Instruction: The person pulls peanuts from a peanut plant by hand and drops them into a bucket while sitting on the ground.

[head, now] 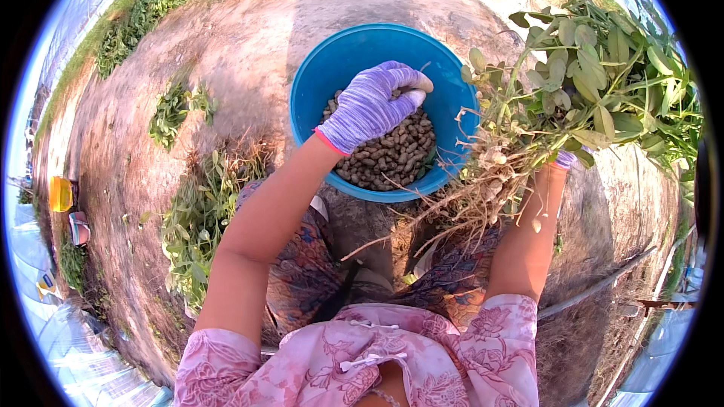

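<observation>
A blue plastic bucket [390, 31] stands before me with unshelled peanuts [390, 152] heaped in its bottom. My left hand [376, 102], in a purple-and-white knit glove, is over the bucket, its thumb and fingertips drawn together near the far right wall. A thin bit of stem or root shows by the fingertips; whether they pinch anything is unclear. At right, my gloved right hand [565, 158] is mostly hidden behind a leafy bunch of peanut plants [599, 73] that it holds up. The roots [492, 175] hang toward me beside the bucket's right rim, with some pods on them.
Pulled plants [201, 220] lie on the bare soil left of my knees, with a smaller clump [169, 113] beyond. A green row [161, 5] runs along the far left. A yellow container [60, 194] sits at the left edge. A pole [599, 282] slants at right.
</observation>
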A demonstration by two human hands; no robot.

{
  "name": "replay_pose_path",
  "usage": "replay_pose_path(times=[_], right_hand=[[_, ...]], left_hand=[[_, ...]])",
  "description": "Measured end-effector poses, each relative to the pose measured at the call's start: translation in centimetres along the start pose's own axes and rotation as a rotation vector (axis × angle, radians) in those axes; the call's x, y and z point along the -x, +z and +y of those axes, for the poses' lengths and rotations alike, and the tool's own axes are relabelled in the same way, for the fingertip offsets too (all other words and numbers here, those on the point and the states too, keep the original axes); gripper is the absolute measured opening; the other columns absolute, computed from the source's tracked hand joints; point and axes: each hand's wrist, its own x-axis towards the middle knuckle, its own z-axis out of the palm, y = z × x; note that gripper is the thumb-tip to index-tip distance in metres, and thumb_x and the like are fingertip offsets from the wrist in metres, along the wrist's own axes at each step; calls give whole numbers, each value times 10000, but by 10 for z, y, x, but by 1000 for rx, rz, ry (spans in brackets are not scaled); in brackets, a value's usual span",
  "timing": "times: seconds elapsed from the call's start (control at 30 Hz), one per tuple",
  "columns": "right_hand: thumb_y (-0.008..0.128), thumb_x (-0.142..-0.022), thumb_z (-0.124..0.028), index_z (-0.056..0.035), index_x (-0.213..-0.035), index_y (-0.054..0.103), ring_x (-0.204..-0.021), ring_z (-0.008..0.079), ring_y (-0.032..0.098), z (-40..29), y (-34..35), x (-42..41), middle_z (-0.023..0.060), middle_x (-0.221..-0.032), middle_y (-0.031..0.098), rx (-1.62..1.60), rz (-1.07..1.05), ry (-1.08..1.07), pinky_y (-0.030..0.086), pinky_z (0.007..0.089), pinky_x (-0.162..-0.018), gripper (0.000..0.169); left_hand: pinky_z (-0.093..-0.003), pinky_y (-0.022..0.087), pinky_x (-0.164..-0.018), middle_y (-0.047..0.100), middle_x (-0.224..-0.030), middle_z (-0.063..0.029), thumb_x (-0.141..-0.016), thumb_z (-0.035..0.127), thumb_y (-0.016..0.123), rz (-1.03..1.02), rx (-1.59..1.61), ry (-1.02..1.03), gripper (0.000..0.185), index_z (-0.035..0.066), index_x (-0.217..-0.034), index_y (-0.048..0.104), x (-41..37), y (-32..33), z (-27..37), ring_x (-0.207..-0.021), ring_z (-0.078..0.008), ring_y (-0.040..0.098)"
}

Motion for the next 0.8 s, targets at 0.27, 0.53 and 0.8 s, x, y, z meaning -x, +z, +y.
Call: replay_pose_path(times=[0.27, 0.53, 0.8], right_hand=[[557, -594, -180, 32, -1062, 456, -838, 297, 552, 14, 4, 9, 159, -943, 556, -75, -76, 129, 472, 438, -744, 523], [554, -600, -180, 39, -1062, 450, -834, 299, 552, 27, -2, -1, 168, -950, 550, -215, -203, 250, 466, 448, -748, 521], [551, -607, -180, 45, -1062, 443, -829, 301, 551, 11, -52, -33, 176, -956, 543, -375, -445, 304, 461, 458, -751, 519]], left_hand=[[-270, 447, -697, 595, -880, -86, -753, 114, 597, -232, 326, 41, 254, 29, -990, 561, 13, 37, 29, -779, -135, 559], [-358, 459, -650, 581, -802, -161, -714, 104, 523, -165, -205, 259, 232, 36, -929, 577, 19, 33, 34, -727, -304, 570], [-320, 467, -626, 601, -815, -81, -711, 83, 535, -165, -404, 125, 209, 141, -893, 620, 15, -3, 14, -683, -233, 578]])
